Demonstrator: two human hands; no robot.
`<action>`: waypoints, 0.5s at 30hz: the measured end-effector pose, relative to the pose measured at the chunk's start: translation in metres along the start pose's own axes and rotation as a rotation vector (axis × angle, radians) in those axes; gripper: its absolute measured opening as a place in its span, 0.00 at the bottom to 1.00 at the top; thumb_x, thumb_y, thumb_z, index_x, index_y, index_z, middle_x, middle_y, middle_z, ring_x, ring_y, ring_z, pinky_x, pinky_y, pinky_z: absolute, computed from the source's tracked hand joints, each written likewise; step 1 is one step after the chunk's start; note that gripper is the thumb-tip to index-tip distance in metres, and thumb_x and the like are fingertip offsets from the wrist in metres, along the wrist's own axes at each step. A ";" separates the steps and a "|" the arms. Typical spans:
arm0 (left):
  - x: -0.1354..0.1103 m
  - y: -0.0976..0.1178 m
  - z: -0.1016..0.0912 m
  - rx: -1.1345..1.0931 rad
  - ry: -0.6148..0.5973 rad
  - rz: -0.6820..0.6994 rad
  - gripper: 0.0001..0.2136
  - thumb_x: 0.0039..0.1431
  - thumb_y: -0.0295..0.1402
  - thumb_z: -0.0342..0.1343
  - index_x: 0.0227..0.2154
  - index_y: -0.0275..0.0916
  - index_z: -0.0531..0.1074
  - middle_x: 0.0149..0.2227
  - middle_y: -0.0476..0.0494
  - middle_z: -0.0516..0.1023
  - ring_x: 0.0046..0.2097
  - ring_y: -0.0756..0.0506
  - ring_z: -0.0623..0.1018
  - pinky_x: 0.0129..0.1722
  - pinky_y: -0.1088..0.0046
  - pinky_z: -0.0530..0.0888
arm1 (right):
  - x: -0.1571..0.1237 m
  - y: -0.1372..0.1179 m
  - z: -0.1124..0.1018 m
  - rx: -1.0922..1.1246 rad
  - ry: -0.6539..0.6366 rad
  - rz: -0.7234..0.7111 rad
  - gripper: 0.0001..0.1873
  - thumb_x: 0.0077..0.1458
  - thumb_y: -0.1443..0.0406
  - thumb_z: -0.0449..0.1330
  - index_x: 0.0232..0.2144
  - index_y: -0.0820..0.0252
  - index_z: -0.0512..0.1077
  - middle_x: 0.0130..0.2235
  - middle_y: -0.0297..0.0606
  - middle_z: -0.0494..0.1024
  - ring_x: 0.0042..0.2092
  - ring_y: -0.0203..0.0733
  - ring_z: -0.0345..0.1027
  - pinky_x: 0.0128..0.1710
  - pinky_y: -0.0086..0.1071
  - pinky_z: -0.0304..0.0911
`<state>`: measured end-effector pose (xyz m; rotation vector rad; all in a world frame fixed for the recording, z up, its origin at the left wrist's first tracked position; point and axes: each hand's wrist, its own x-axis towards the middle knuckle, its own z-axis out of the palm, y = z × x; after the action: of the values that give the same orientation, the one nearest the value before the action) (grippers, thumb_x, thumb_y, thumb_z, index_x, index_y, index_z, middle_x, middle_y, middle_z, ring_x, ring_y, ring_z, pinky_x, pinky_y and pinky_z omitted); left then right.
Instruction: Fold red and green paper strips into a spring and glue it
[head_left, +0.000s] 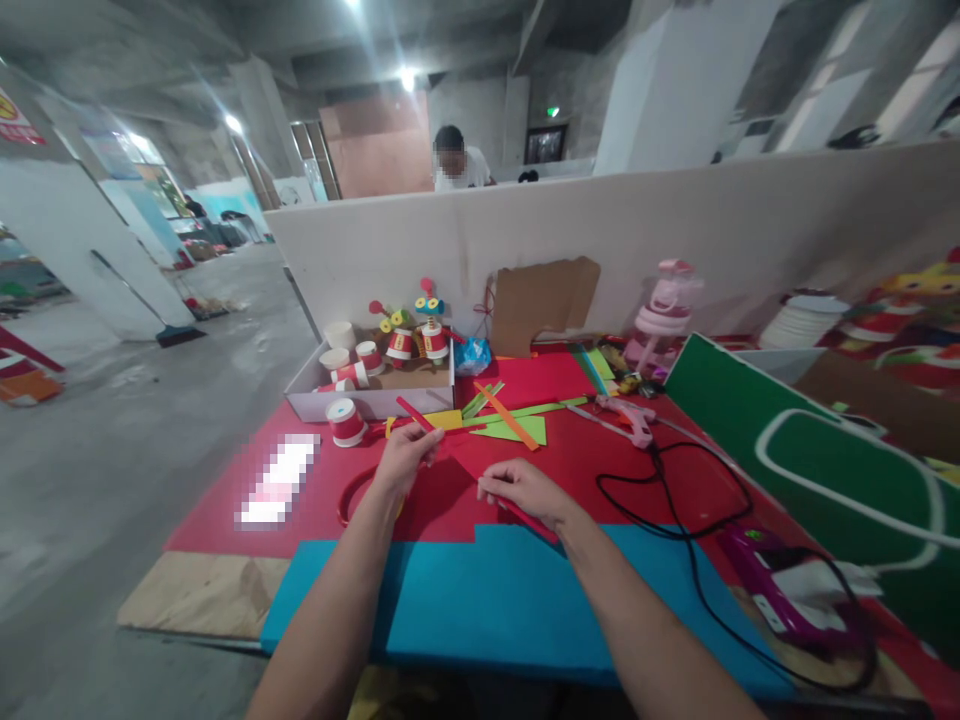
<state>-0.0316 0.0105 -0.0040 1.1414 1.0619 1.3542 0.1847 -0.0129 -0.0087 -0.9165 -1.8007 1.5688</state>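
Pinched in my left hand (405, 458) is a narrow red strip (414, 411), slanting up past the fingers. My right hand (519, 490) is closed on another red strip (535, 526), which runs down under the palm towards the blue sheet (450, 595). A gap separates the two hands above the red tabletop (442, 510). Beyond them lie an orange strip (510, 418) and a light green piece (517, 430). A red ring-shaped item (346, 495) sits partly hidden behind my left forearm. A red-and-white cup (345, 424) stands left of that hand.
A white box (375, 405) at the back left holds cups and two spring-necked cup figures. To the right are a pink glue gun (636, 420), a looping black cord (686, 540), a purple device (780, 585) and a green board (817, 480). Behind the partition (390, 235) is a person (469, 168).
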 end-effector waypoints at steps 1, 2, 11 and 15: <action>0.001 0.003 -0.005 -0.020 0.015 0.006 0.16 0.43 0.40 0.65 0.19 0.34 0.66 0.16 0.53 0.66 0.18 0.55 0.65 0.18 0.79 0.60 | -0.001 0.000 -0.001 -0.006 -0.022 0.000 0.18 0.51 0.54 0.59 0.25 0.63 0.75 0.23 0.34 0.71 0.25 0.32 0.61 0.26 0.26 0.53; 0.002 0.006 -0.009 -0.036 0.033 0.010 0.16 0.43 0.40 0.65 0.19 0.34 0.65 0.16 0.53 0.66 0.18 0.55 0.65 0.18 0.79 0.60 | -0.002 -0.001 -0.002 -0.013 -0.043 -0.002 0.18 0.52 0.54 0.59 0.25 0.63 0.75 0.22 0.34 0.71 0.25 0.32 0.61 0.26 0.26 0.53; 0.003 0.018 -0.024 -0.116 0.143 0.007 0.16 0.44 0.40 0.65 0.20 0.34 0.65 0.16 0.53 0.65 0.17 0.57 0.63 0.17 0.81 0.57 | -0.005 0.003 -0.017 -0.083 -0.079 -0.019 0.18 0.53 0.53 0.57 0.25 0.63 0.74 0.23 0.35 0.72 0.27 0.33 0.64 0.29 0.27 0.58; 0.003 0.015 -0.021 -0.096 0.110 -0.031 0.16 0.46 0.42 0.64 0.22 0.34 0.67 0.18 0.50 0.69 0.18 0.55 0.66 0.18 0.80 0.60 | -0.007 0.013 -0.036 -0.228 0.061 0.048 0.20 0.55 0.52 0.53 0.24 0.63 0.72 0.24 0.37 0.73 0.26 0.36 0.66 0.28 0.29 0.60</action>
<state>-0.0552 0.0124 0.0080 0.9860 1.0769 1.4413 0.2190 0.0044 -0.0159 -1.1072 -1.9556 1.3669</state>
